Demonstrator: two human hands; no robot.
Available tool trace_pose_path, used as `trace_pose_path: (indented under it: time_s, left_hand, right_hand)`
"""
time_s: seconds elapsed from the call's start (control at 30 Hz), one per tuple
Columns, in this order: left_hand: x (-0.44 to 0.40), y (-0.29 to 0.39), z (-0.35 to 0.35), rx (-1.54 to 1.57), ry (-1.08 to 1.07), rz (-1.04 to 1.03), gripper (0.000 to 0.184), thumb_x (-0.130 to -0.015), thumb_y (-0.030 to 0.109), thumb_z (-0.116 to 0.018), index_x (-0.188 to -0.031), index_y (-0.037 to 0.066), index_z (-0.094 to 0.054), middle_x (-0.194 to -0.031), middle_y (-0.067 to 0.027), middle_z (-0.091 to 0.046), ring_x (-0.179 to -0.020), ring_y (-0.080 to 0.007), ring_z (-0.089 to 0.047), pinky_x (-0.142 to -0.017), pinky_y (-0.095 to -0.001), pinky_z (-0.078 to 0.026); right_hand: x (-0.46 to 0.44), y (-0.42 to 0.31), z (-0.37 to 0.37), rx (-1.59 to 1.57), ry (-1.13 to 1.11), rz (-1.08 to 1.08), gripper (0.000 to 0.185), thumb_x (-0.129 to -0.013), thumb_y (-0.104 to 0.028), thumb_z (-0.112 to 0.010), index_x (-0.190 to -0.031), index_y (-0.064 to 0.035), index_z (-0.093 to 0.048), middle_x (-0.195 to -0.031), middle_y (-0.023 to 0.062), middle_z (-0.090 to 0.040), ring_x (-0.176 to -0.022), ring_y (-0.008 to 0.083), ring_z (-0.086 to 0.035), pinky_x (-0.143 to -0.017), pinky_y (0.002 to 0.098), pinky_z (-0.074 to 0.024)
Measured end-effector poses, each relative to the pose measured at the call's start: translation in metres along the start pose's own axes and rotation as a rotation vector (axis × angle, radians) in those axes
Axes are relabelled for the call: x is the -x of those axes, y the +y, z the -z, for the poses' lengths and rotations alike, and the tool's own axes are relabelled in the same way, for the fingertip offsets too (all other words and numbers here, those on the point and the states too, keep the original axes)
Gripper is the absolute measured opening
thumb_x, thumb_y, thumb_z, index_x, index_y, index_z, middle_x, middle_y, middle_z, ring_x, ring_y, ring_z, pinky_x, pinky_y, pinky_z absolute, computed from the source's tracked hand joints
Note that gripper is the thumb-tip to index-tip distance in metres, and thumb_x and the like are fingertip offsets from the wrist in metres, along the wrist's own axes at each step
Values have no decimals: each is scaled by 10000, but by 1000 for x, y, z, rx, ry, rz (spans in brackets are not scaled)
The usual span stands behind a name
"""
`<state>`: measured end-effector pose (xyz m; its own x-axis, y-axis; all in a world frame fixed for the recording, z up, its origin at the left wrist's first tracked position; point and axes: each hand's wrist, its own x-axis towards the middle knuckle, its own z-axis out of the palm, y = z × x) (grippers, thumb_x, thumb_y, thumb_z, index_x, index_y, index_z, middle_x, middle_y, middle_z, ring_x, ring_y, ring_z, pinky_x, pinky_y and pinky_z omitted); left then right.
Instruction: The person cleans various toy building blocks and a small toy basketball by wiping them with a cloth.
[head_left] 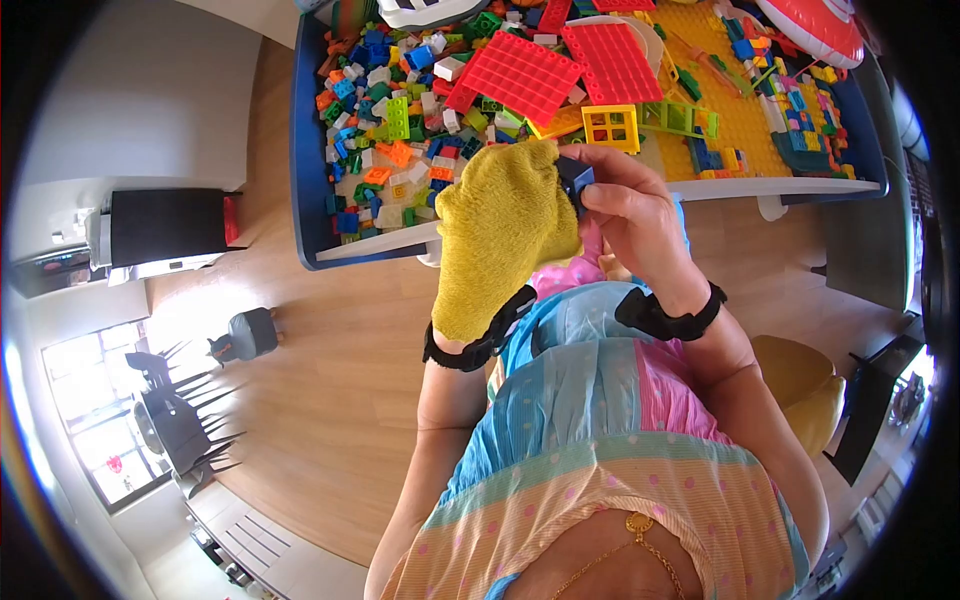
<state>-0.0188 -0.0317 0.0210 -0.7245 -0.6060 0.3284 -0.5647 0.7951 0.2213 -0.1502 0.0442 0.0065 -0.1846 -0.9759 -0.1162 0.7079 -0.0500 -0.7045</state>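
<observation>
A fuzzy yellow-green cleaning mitt covers my left hand (500, 205); its fingers are bunched inside and pressed around the left side of a dark blue toy brick (575, 178). The mitt hides the single fingers and part of the brick. My right hand (635, 205) is bare and pinches the same brick from the right, with the thumb on its near face. Both hands are in front of me, at the near edge of the play table (375, 240). Each wrist wears a black strap.
Many loose colored bricks (398, 118) fill the table's left part. Red plates (522, 75), a yellow window frame (610, 128) and a lime green frame (680, 118) lie behind my hands. A yellow baseplate (745, 110) with built bricks is at right. A mustard chair (800, 390) stands at lower right.
</observation>
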Motion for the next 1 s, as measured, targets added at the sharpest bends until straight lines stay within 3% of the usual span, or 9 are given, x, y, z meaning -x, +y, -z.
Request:
trace_pose_path:
  time_s: [0.23,0.53,0.67,0.83,0.93,1.0]
  left_hand:
    - [4,9,-3,32,-3,47,543,-541,245,-710,-1030,74,-548,-957,-105,-561,-874,-315,-537,-691,-398,-448]
    - [1,0,0,2,-74,-135,519,-534,220,-699,-1009,67,-558,-926,-97,-563,-849,-315,-531,-698,-392,-440]
    - [2,7,-1,-76,-132,-8,554,-540,249,-720,-1037,70,-556,-971,-101,-570,-880,-320,-535,-708,-381,-438]
    - [2,0,0,293,42,-4,597,-559,275,-743,-1086,73,-547,-1032,-114,-568,-873,-336,-548,-708,-370,-444]
    - [10,15,-5,1424,110,443,490,-676,216,-660,-1111,31,-528,-1020,-122,-599,-818,-279,-602,-618,-399,-476]
    - [4,11,4,897,87,263,408,-687,202,-654,-1048,42,-552,-990,-114,-605,-795,-286,-600,-602,-393,-478]
  right_hand:
    - [-2,-2,-1,-76,15,-28,359,-789,-50,-572,-1139,27,-546,-896,38,-553,-755,116,-551,-626,238,-483]
    - [-3,0,2,-19,4,-43,356,-805,-61,-576,-1153,9,-548,-847,15,-530,-745,101,-550,-631,227,-480]
    - [-4,1,1,25,11,-38,368,-804,-57,-586,-1164,2,-541,-844,14,-538,-745,99,-558,-623,225,-478]
    - [-3,-4,1,-125,-48,-46,407,-860,-122,-519,-1235,22,-456,-840,58,-553,-703,123,-577,-597,227,-480]
    - [-7,-2,4,-228,-114,-67,423,-895,-187,-469,-1242,47,-407,-818,95,-565,-672,147,-583,-580,235,-475]
    - [-9,0,9,-312,-156,-106,405,-894,-195,-476,-1214,47,-423,-815,97,-572,-670,148,-579,-583,240,-471]
